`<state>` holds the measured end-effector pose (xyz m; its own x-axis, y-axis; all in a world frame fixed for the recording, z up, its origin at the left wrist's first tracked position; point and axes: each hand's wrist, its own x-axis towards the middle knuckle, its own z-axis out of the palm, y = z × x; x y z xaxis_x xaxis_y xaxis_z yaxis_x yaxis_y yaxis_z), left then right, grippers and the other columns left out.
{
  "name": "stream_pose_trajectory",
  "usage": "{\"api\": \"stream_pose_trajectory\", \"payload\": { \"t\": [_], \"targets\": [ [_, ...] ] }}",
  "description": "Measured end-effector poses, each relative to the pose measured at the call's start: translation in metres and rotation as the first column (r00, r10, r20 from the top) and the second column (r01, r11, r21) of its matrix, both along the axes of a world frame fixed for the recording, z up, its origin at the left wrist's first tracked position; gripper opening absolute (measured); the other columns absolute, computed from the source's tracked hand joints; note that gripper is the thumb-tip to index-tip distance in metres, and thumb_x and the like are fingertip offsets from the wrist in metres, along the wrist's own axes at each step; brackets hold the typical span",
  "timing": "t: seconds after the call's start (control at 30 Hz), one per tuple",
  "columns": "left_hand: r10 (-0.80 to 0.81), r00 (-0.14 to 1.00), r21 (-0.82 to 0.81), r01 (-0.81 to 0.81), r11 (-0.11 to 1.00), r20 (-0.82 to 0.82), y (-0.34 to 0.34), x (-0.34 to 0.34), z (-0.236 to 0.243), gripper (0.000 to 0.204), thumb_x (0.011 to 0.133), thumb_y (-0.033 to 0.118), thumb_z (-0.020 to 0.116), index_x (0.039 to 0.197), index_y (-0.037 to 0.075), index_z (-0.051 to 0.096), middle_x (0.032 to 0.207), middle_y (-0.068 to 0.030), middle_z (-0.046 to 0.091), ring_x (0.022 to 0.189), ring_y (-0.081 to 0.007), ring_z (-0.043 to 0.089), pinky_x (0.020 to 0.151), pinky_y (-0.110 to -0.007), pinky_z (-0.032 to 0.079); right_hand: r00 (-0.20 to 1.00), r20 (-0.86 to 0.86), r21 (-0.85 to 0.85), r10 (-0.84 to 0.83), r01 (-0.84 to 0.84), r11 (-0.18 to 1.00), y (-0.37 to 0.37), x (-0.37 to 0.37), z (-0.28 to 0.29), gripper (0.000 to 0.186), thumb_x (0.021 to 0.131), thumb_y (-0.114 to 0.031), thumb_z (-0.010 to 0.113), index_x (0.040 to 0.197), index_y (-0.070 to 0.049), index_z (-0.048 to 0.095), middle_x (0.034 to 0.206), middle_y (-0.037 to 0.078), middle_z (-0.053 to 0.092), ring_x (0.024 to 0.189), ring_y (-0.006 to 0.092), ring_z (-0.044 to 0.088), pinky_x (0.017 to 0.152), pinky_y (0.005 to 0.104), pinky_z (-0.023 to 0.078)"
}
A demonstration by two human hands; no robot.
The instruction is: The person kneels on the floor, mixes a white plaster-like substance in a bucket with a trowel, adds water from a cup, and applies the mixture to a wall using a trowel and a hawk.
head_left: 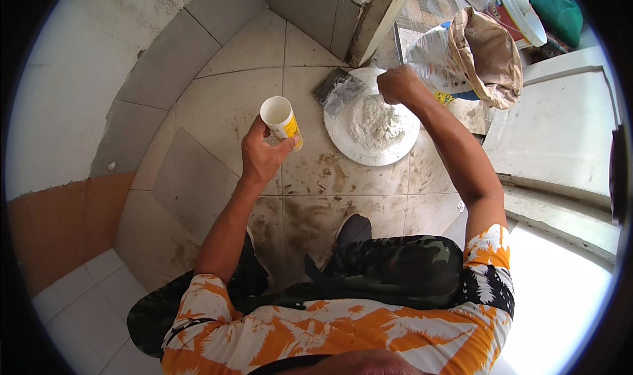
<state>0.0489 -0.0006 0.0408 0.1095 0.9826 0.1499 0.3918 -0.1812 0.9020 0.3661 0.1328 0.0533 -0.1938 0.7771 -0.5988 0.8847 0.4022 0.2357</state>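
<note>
My left hand [261, 152] is wrapped around a white and yellow cup [288, 128], whose open top tilts toward the view. A round white plate-like board [337, 145] lies on the floor to its right, with a heap of white powder [379, 126] on it. Over the board's far right edge, my right hand [398, 85] is closed in a fist. Whatever those fingers hold, if anything, is hidden. A dark, flat square piece [339, 91] dusted with white powder rests at the board's far left edge.
An open paper sack [484, 58] leans behind the board, near a white bucket [517, 18] and a green bag [557, 9]. A white door panel [560, 124] stands at the right. The tiled floor [231, 98] is smeared with dirt; a loose tile [191, 177] lies at left.
</note>
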Motion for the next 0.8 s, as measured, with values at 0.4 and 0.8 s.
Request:
{"api": "stream_pose_trajectory", "payload": {
  "t": [0.4, 0.8],
  "targets": [
    [0.001, 0.997, -0.039, 0.002, 0.999, 0.077, -0.006, 0.009, 0.014, 0.051, 0.075, 0.01, 0.083, 0.12, 0.003, 0.06, 0.108, -0.0076, 0.068, 0.101, -0.016, 0.064, 0.09, -0.032, 0.049, 0.958, -0.231, 0.028, 0.169, -0.167, 0.986, -0.023, -0.013, -0.017, 0.014, 0.073, -0.009, 0.063, 0.081, -0.006, 0.075, 0.088, 0.016, 0.073, 0.085, 0.0331, 0.072, 0.067, 0.0422, 0.056],
    [0.013, 1.0, 0.003, -0.013, 1.0, 0.019, -0.011, 0.005, 0.012, 0.052, 0.073, 0.012, 0.084, 0.119, 0.003, 0.061, 0.111, -0.0106, 0.068, 0.103, -0.0204, 0.066, 0.091, -0.034, 0.051, 0.989, -0.101, -0.015, 0.104, -0.106, 0.994, -0.035, 0.011, -0.004, 0.017, 0.072, -0.007, 0.063, 0.083, -0.007, 0.076, 0.087, 0.015, 0.074, 0.084, 0.0317, 0.072, 0.069, 0.0412, 0.056]
  ]
}}
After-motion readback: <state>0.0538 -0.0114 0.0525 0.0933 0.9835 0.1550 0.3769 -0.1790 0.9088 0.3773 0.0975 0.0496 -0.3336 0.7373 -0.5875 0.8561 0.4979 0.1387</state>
